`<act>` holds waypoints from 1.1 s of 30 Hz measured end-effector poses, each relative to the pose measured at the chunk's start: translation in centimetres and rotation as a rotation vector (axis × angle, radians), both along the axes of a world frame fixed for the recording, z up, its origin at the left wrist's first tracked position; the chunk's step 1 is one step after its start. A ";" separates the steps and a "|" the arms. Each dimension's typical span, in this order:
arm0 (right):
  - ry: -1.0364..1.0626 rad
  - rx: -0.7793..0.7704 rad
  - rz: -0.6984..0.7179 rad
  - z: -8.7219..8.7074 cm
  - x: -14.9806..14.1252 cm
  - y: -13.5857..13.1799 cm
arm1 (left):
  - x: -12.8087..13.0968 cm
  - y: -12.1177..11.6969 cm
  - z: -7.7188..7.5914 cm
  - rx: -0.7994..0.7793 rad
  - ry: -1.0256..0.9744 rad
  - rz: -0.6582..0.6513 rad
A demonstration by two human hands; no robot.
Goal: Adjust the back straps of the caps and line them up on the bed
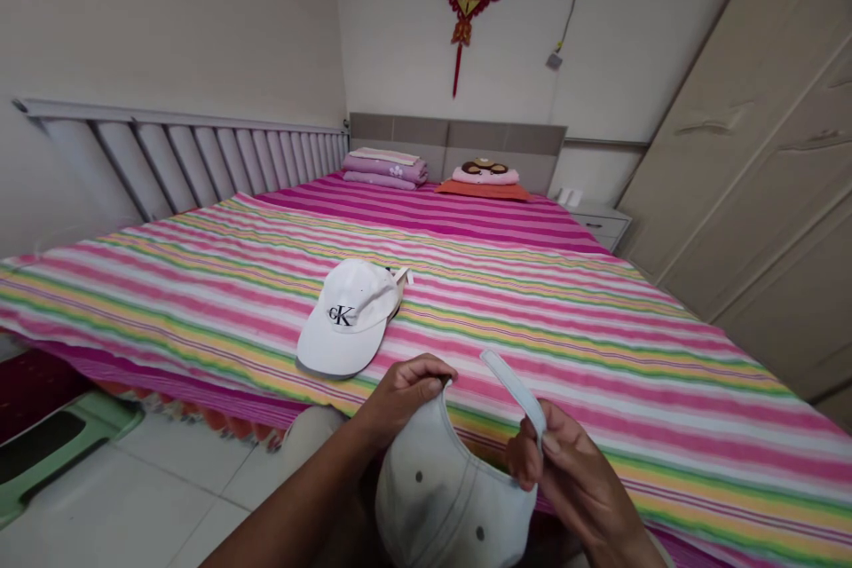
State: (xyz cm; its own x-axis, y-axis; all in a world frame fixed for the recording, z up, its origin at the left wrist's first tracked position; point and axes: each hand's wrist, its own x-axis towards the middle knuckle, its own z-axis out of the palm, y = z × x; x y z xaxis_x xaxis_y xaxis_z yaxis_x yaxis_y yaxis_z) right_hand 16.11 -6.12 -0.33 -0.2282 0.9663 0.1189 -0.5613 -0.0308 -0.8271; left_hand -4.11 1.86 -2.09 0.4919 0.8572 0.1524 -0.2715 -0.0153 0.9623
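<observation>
Because this baseball cap (445,501) is light and soft, its back edge gives good hold: the left hand (403,397) grips there, apart from the right hand (569,470) pinching the strap (514,390).

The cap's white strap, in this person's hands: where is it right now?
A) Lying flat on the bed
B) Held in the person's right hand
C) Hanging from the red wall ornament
B: the right hand holds the white strap of the cap, which the left hand grips by its edge.
</observation>
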 end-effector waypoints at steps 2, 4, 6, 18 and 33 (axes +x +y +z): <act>-0.047 0.024 0.048 0.8 0.6 0.2 | 0.1 -0.2 -0.1 -0.081 -0.048 -0.038; -0.077 0.027 0.073 1.9 1.1 0.4 | 0.1 -0.4 0.1 -0.144 -0.088 -0.072; -0.093 0.014 0.053 3.1 1.2 0.5 | 0.3 -0.7 0.6 -0.168 -0.117 -0.088; -0.079 -0.172 0.162 3.3 -2.4 0.6 | 1.1 -2.6 3.5 0.160 0.001 0.067; -0.204 -0.188 0.194 3.0 -2.3 0.9 | 0.2 -2.0 3.4 0.556 0.189 0.051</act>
State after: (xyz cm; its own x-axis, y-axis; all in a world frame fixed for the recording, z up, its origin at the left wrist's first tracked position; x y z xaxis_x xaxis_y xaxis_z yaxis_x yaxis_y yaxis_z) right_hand 13.86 -5.20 2.70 -0.4112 0.9030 -0.1244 -0.3537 -0.2838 -0.8913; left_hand -3.90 -0.18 1.29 0.5147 0.6968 0.4995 -0.0816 -0.5402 0.8376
